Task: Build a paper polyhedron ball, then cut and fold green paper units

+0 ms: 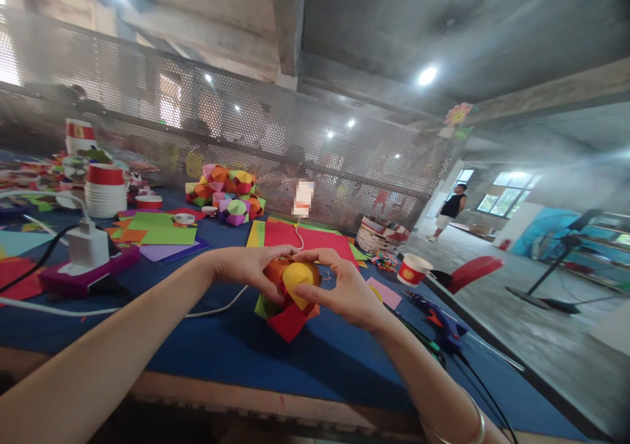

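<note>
A folded paper ball (pixel 290 322) in red, orange, yellow and green is held just above the blue table, near its front edge. My left hand (pixel 251 270) grips its left side, fingers curved over the orange part. On the right, my right hand (pixel 339 286) has its thumb on the yellow piece and its fingers bent over the top. The fingertips of both hands come close together at the top of the ball. Behind it lies a stack of red paper sheets (pixel 315 236).
Finished paper balls (pixel 236 191), stacked paper cups (pixel 105 191) and a purple power strip (pixel 91 270) stand left. A white cable crosses the table. Right are a paper cup (pixel 413 269), a glue gun (pixel 443 322) and a red chair (pixel 475 272). A mesh screen (pixel 275 136) borders the back.
</note>
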{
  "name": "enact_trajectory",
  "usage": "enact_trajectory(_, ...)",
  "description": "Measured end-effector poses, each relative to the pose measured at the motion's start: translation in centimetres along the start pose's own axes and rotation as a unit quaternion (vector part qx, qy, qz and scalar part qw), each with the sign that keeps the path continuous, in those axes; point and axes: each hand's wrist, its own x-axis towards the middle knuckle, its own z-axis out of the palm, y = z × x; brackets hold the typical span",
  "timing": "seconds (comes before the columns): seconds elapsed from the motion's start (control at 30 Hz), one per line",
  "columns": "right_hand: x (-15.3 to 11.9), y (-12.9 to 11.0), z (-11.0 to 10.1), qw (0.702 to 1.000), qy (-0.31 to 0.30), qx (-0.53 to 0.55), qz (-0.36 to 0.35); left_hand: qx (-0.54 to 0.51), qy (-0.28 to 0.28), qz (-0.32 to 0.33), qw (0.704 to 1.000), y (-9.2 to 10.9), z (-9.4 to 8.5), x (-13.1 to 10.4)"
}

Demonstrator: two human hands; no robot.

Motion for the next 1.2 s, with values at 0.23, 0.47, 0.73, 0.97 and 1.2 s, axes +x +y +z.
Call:
enact_trajectory(0.23, 0.0, 0.3, 0.9, 0.999, 0.008, -0.009, -0.050, 0.013, 0.004, 0.022, 1.000, -0.1, 0.0, 0.1)
enact_trajectory(0.47, -0.1, 0.2, 1.3, 0.999, 0.012, -0.005, -0.046, -0.016, -0.006, 0.013, 1.000, -0.5, 0.0, 0.1)
enact_trajectory(0.73, 0.0, 0.4, 1.4, 0.999, 0.030, -0.009, -0.024, -0.001, 0.030, 0.007, 1.000, 0.9, -1.2, -1.1)
enact_trajectory(0.97, -0.1, 0.9, 1.9, 0.998, 0.036, 0.020, -0.036, 0.051, 0.196, 0.001, 0.979, 2.0, 2.4, -1.1)
enact_trajectory(1.2, -0.5, 1.3, 2.3, 0.995, 0.046, -0.071, -0.058, 0.177, 0.354, -0.012, 0.918, 2.1, 6.3, -0.6)
